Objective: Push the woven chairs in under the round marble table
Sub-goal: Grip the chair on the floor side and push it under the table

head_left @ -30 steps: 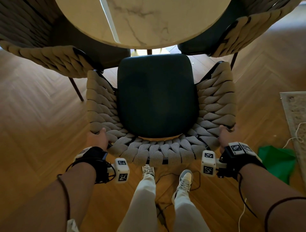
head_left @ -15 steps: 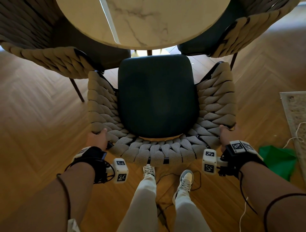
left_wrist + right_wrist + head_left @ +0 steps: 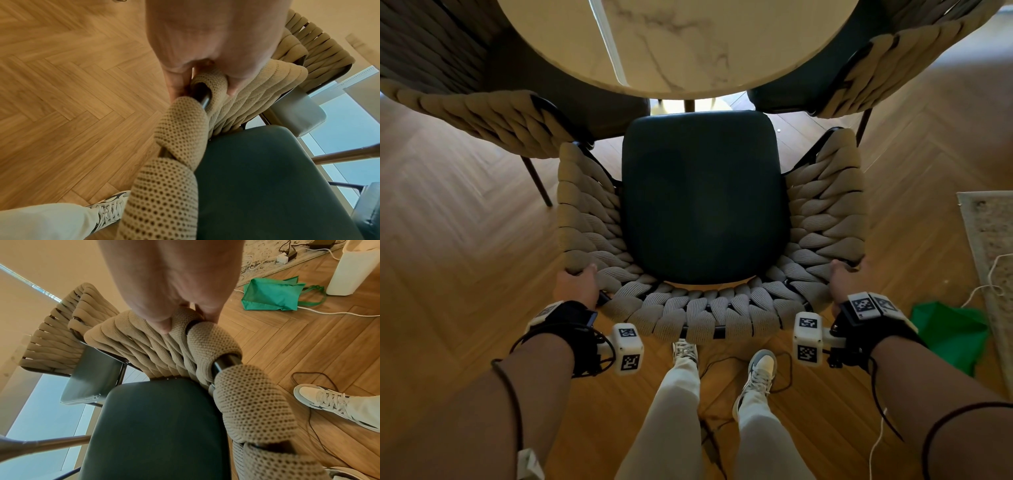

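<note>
A woven chair (image 3: 709,308) with beige rope back and dark green seat (image 3: 705,198) stands in front of me, its front edge just short of the round marble table (image 3: 664,44). My left hand (image 3: 575,284) grips the left rear corner of the backrest rim (image 3: 197,87). My right hand (image 3: 846,281) grips the right rear corner (image 3: 185,321), fingers curled round the rope-wrapped tube. Two more woven chairs (image 3: 482,109) (image 3: 887,65) stand at the table's left and right, seats partly under the top.
Herringbone wood floor all around. A green bag (image 3: 955,332) lies on the floor at my right beside a rug edge (image 3: 989,240) and white cables (image 3: 993,281). A white bin (image 3: 353,267) stands beyond. My feet (image 3: 756,373) are just behind the chair, over a dark cable.
The chair has crept slightly toward the table, with both hands keeping their grip on the backrest. Little else differs.
</note>
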`<state>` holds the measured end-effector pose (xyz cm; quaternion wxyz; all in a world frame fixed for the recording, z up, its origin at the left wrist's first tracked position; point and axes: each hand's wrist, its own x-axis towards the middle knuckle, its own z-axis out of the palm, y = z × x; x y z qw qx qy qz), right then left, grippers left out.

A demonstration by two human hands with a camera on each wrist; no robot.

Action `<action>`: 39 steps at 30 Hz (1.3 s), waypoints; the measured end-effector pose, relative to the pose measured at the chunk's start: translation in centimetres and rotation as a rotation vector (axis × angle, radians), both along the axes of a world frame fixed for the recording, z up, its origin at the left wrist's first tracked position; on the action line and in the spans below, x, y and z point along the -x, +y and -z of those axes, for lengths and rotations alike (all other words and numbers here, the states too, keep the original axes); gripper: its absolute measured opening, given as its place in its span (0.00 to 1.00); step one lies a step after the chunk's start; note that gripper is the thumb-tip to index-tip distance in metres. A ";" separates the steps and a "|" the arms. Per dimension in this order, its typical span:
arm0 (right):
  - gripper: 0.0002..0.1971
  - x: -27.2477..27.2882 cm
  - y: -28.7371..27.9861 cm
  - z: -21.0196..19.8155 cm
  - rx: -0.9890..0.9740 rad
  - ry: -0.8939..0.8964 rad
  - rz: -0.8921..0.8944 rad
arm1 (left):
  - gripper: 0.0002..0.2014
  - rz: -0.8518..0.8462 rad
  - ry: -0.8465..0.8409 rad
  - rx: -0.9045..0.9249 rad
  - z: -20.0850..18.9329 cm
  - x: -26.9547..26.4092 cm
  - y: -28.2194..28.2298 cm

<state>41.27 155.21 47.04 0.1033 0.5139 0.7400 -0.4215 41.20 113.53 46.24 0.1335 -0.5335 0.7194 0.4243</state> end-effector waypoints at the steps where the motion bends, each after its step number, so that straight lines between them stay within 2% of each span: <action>1: 0.39 -0.1 0.1 0.1 0.005 0.005 0.004 | 0.31 -0.006 0.000 -0.001 0.2 0.0 -0.1; 8: 0.37 -0.2 -0.1 -0.4 0.004 -0.010 -0.007 | 0.34 -0.026 -0.002 -0.009 0.8 -0.1 -0.8; 12: 0.38 -0.2 -0.1 -0.5 0.023 0.005 -0.004 | 0.31 -0.016 0.000 -0.020 0.2 -0.2 -0.8; 15: 0.37 0.1 -0.5 -1.1 0.044 0.015 0.000 | 0.29 0.009 0.024 -0.093 0.0 -0.5 -1.5; 18: 0.38 0.6 -1.7 -1.9 -0.028 0.032 -0.009 | 0.30 0.044 0.063 -0.157 -0.6 -1.1 -2.8; 21: 0.31 0.8 -3.5 -4.3 -0.139 0.066 -0.034 | 0.25 0.122 0.082 -0.174 -2.5 -1.9 -3.8; 23: 0.25 0.8 -4.7 -6.1 -0.202 0.097 -0.105 | 0.21 0.159 0.038 -0.213 -3.4 -2.8 -4.9; 25: 0.18 0.8 -6.1 -7.0 -0.183 0.162 -0.251 | 0.19 0.194 -0.029 -0.287 -4.0 -4.2 -6.4; 27: 0.12 1.1 -8.1 -7.1 -0.059 0.190 -0.392 | 0.18 0.244 -0.108 -0.350 -3.9 -6.1 -8.2; 30: 0.06 1.2 -11.7 -6.2 0.118 0.129 -0.492 | 0.19 0.265 -0.208 -0.370 -3.1 -10.1 -11.4; 33: 0.05 1.5 -15.7 -5.5 0.191 0.024 -0.598 | 0.21 0.153 -0.284 -0.429 -2.9 -13.4 -14.9; 36: 0.06 2.5 -19.9 -5.2 0.239 -0.055 -0.695 | 0.15 0.019 -0.274 -0.431 -3.8 -16.0 -18.6; 39: 0.08 4.4 -24.8 -5.9 0.294 -0.074 -0.770 | 0.13 -0.063 -0.245 -0.380 -4.1 -18.0 -22.3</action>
